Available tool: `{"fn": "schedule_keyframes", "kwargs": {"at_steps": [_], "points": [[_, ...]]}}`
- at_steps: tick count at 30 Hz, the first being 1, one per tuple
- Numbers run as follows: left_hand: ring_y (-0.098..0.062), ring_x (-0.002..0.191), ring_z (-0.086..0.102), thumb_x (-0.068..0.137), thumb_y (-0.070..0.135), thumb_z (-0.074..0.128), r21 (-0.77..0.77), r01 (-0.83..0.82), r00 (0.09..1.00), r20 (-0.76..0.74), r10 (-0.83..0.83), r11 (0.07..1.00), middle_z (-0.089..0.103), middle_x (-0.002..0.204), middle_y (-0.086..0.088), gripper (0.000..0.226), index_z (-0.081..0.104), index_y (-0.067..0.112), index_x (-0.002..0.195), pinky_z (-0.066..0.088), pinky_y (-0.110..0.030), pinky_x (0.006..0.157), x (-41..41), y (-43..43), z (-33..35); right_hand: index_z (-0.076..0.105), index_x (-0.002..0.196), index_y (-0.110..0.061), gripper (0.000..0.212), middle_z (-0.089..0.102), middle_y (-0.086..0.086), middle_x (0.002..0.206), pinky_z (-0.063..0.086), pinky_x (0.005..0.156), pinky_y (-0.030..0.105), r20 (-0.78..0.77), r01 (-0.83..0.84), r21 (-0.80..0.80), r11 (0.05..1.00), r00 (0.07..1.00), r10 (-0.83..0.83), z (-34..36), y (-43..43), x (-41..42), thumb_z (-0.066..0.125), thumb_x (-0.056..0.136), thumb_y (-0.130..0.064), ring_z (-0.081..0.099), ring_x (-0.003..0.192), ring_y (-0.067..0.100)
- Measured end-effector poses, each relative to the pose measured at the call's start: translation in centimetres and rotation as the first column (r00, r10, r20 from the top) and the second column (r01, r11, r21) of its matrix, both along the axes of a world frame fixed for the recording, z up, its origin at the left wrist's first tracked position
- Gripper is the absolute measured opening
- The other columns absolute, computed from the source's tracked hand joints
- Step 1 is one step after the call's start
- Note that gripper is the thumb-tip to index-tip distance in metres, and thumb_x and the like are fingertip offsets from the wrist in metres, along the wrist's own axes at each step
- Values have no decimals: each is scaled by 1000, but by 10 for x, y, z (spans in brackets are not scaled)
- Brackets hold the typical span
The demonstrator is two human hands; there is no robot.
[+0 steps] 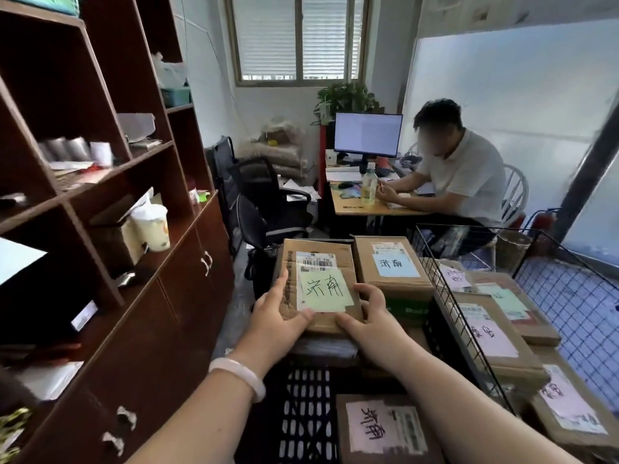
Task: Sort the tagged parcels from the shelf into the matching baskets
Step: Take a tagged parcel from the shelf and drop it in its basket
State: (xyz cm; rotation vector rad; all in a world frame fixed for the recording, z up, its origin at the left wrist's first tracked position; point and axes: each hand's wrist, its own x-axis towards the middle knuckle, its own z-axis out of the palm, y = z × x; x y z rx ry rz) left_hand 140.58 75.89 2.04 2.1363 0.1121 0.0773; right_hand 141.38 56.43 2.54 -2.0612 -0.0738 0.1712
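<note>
From left to right: my left grip (pixel 274 316) and right grip (pixel 370 316) are both clamped on the cardboard parcel (pixel 318 262), over the black basket (pixel 308 413); its long axis runs away from me, green tag (pixel 323 291) up.

The parcel (pixel 320 286) is matt brown cardboard, creased and scuffed, with a pale green paper note (pixel 323 289) and a printed white label (pixel 313 261). The shelf (pixel 110 182) is dark red-brown wood with a slight sheen. The right basket (pixel 469 316) is thin black wire; the near basket (pixel 308 420) is black perforated plastic.
</note>
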Motion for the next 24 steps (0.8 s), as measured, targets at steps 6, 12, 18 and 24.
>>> {"fn": "schedule_keyframes", "kwargs": {"at_steps": [6, 12, 18, 24], "points": [[-24, 144, 30, 77, 68, 69, 225, 125, 987, -124, -99, 966, 36, 156, -3, 100, 18, 38, 157, 27, -40, 120, 31, 17, -12, 39, 128, -29, 50, 47, 2, 130, 38, 82, 27, 21, 147, -97, 984, 989, -146, -12, 14, 18, 65, 87, -42, 46, 105, 15], [-27, 145, 21, 71, 81, 60, 564, 235, 970, -188, -154, 792, 25, 160, 1, 103, 16, 42, 155, 21, -44, 120, 45, 18, -20, 41, 134, -28, 48, 46, 4, 138, 38, 90, 25, -5, 144, -99, 985, 989, -146, -25, 20, 28, 62, 92, -36, 43, 108, 11], [-25, 146, 21, 78, 83, 47, 714, 186, 983, -129, -134, 675, 28, 161, 0, 90, 20, 44, 154, 12, -52, 120, 56, 17, -27, 33, 145, -32, 57, 38, 0, 148, 33, 106, 32, -7, 80, -169, 982, 997, -83, -27, 20, 29, 57, 94, -40, 38, 132, 18], [-25, 146, 23, 79, 84, 44, 774, 173, 984, -112, -137, 609, 34, 158, -2, 90, 25, 38, 154, 4, -56, 121, 74, 7, -30, 37, 143, -37, 53, 39, -10, 142, 34, 110, 31, 87, 90, -151, 984, 993, -77, -24, 11, 20, 56, 94, -41, 37, 127, 6]]}}
